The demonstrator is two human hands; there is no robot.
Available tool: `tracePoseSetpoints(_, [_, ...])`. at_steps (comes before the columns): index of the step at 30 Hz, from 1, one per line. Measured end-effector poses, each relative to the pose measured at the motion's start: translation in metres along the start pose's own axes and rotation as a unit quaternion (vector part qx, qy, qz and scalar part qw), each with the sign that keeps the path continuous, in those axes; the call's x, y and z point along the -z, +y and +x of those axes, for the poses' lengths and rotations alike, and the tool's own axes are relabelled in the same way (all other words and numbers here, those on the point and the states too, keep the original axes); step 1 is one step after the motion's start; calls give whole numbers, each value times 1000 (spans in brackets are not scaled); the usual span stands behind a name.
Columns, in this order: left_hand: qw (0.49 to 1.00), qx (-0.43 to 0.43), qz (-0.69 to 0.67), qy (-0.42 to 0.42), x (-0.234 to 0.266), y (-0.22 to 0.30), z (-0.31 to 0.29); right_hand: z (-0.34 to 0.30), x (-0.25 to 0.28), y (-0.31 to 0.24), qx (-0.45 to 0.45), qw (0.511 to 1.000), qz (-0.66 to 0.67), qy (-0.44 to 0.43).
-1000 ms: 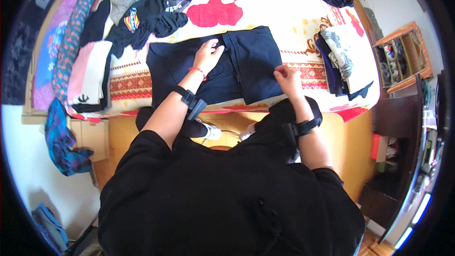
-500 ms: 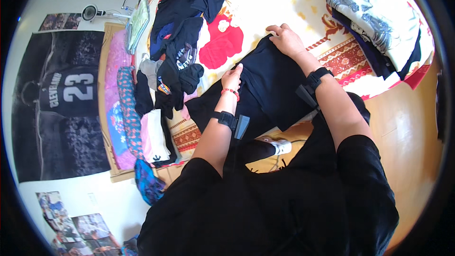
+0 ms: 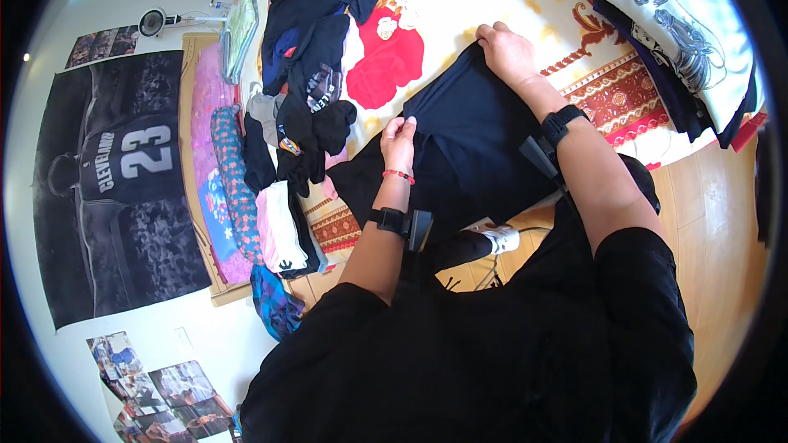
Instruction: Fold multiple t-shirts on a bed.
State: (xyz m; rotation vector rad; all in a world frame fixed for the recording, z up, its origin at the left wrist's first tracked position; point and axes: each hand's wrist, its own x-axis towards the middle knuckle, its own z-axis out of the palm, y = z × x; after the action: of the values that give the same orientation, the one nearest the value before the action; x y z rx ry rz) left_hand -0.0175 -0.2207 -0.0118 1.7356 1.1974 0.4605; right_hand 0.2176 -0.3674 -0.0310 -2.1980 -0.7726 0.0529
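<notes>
A plain black garment (image 3: 484,160) lies spread over the near edge of the bed, its exact kind unclear. My right hand (image 3: 509,57) is closed on its far right corner, with the cloth stretched between there and my left hand. Farther left, my left hand (image 3: 398,143) pinches the garment's far edge between thumb and fingers. From the left hand, folds run down across the cloth. The garment's left part lies on the patterned bed cover (image 3: 484,0), and its near edge hangs by my legs.
Dark clothes (image 3: 316,66) lie heaped on the left of the bed, beside a folded pink and white garment (image 3: 279,230). A stack of folded clothes (image 3: 673,25) stands at the far right. A desk lamp (image 3: 153,22) is at the far left. Wooden floor (image 3: 698,205) shows at right.
The garment's far edge is now drawn straighter between my hands. My left hand's fingers have closed in a pinch on the cloth. The whole view has shifted slightly.
</notes>
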Motion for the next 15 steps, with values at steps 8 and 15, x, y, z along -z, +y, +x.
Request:
tracePoseSetpoints(8, [996, 69, -6, -57, -13, 37, 7, 2, 25, 7, -27, 984, 123, -126])
tracePoseSetpoints(15, [989, 73, -116, -46, -25, 52, 6, -23, 30, 11, 38, 985, 91, -143])
